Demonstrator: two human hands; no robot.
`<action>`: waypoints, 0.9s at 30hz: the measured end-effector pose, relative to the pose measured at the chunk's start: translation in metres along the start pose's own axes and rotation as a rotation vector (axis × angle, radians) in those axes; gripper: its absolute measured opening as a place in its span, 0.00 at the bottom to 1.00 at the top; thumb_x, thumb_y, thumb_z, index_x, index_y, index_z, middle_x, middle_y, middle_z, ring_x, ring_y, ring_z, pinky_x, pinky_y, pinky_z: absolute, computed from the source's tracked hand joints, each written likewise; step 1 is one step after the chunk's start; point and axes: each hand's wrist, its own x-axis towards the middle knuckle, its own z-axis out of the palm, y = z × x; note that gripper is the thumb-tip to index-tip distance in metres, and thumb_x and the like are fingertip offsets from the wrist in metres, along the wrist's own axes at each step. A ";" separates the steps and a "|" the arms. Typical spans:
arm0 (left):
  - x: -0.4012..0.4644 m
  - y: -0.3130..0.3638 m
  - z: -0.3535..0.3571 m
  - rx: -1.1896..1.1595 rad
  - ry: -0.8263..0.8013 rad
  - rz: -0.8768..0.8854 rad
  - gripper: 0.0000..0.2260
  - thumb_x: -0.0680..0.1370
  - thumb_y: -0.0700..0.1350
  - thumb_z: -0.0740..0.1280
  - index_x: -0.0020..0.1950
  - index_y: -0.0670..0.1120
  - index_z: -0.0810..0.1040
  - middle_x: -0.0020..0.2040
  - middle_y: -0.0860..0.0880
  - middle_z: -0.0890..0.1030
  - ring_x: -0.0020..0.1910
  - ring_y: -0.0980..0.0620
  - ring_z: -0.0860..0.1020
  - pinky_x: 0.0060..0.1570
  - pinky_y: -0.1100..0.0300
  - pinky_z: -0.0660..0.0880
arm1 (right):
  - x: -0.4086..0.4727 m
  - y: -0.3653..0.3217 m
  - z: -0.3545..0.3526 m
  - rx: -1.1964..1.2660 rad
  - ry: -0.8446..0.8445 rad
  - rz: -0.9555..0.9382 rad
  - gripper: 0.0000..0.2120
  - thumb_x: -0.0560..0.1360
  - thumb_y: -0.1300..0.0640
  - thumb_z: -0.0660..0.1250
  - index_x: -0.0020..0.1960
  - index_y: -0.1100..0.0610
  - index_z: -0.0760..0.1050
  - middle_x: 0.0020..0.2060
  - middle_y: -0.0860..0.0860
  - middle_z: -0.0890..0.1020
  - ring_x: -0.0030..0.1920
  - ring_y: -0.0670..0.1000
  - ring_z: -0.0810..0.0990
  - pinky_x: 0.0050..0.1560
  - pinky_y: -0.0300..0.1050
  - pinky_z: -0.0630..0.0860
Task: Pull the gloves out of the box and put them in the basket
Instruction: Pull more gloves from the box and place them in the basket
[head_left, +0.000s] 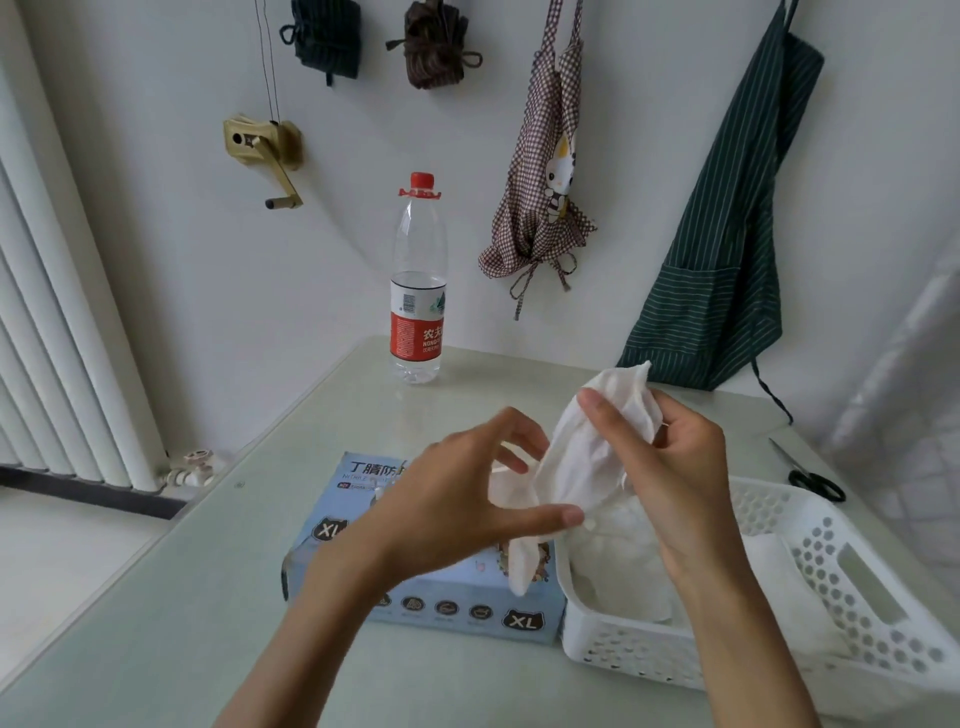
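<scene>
gloves: one white glove (592, 457) held up above box (415, 587), right hand (675, 467) gripping its upper end, left hand (467, 499) half-curled, pinching lower part near thumb. more white gloves lie in white basket (852, 613), touching box's right side. judgement: lift till tail clears slot, left steadies box, then carry right, drop over basket. readable: "xl" on box, chinese print partly hidden; bottle (418, 291) red label, characters cut off.

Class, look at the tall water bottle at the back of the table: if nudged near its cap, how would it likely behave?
The water bottle looks nearly empty, so it is probably light. Tall and narrow, it would likely tip rather than slide, then perhaps roll across the table.
</scene>
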 end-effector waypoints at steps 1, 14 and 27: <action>0.001 -0.001 0.003 -0.010 0.049 0.006 0.19 0.68 0.64 0.68 0.54 0.57 0.72 0.51 0.64 0.78 0.51 0.67 0.76 0.53 0.66 0.75 | -0.001 -0.002 -0.001 -0.026 0.013 -0.031 0.14 0.69 0.52 0.73 0.40 0.64 0.78 0.30 0.56 0.81 0.31 0.47 0.79 0.31 0.38 0.75; 0.034 0.025 -0.003 -0.255 -0.040 0.002 0.11 0.76 0.49 0.67 0.46 0.41 0.83 0.40 0.44 0.83 0.39 0.50 0.79 0.43 0.57 0.75 | 0.016 -0.047 -0.114 -0.258 -0.030 0.048 0.05 0.74 0.52 0.70 0.46 0.53 0.82 0.38 0.52 0.85 0.37 0.49 0.80 0.37 0.38 0.75; 0.059 0.053 0.046 -0.309 0.315 -0.115 0.09 0.81 0.44 0.60 0.49 0.45 0.79 0.44 0.51 0.81 0.44 0.55 0.78 0.45 0.63 0.73 | 0.018 -0.035 -0.137 -0.387 0.182 -0.081 0.07 0.78 0.54 0.65 0.44 0.56 0.78 0.34 0.56 0.80 0.33 0.48 0.74 0.35 0.43 0.71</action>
